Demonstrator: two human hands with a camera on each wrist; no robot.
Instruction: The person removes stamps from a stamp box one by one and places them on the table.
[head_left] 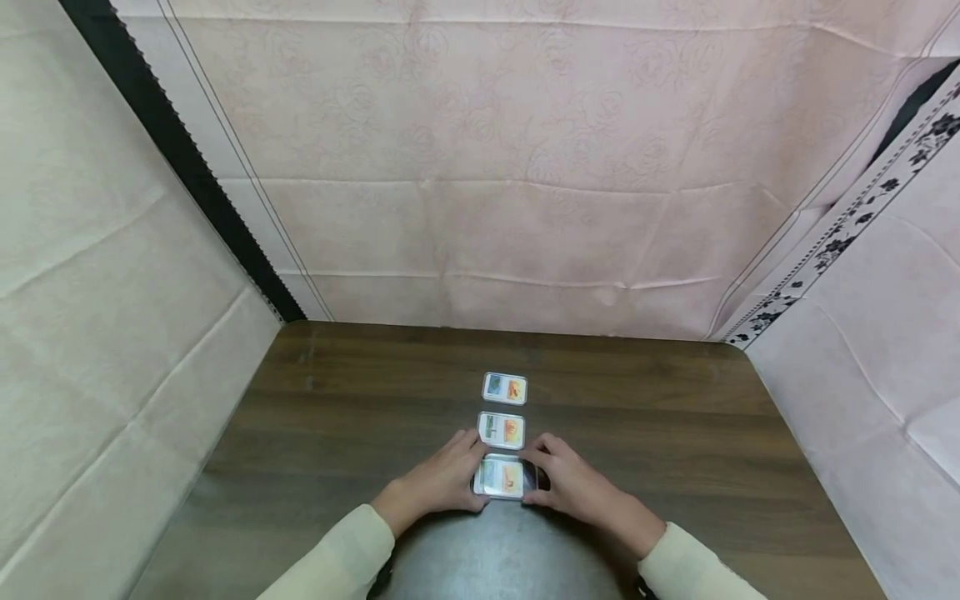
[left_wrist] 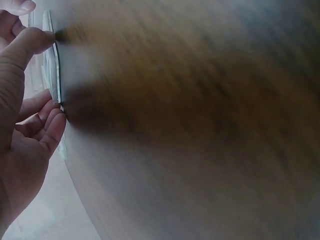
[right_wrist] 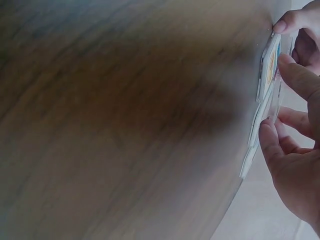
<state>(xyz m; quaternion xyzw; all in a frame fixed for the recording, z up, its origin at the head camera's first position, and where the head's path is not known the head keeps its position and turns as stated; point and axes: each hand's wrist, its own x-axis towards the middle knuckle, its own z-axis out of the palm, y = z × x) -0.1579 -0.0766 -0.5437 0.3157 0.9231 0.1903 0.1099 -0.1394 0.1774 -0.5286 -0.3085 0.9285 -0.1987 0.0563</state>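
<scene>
Three small rounded picture cards form a column in the head view: a far card (head_left: 505, 388), a middle card (head_left: 502, 430) and a near card (head_left: 498, 477). My left hand (head_left: 448, 477) grips the near card at its left end, thumb at the near corner and fingers at the far side. From the right, my right hand (head_left: 572, 483) pinches a clear plastic piece (right_wrist: 274, 102) between thumb and fingertips. In the right wrist view this piece stands just over the cards; in the head view it overlaps the near card's right end.
Beneath the cards lies a brown wood-grain table (head_left: 360, 417). Its far edge meets a pale cloth wall (head_left: 487, 233), with further cloth walls on both sides. A black strip (head_left: 202, 175) runs down the left corner, a flower-patterned border (head_left: 847, 225) down the right.
</scene>
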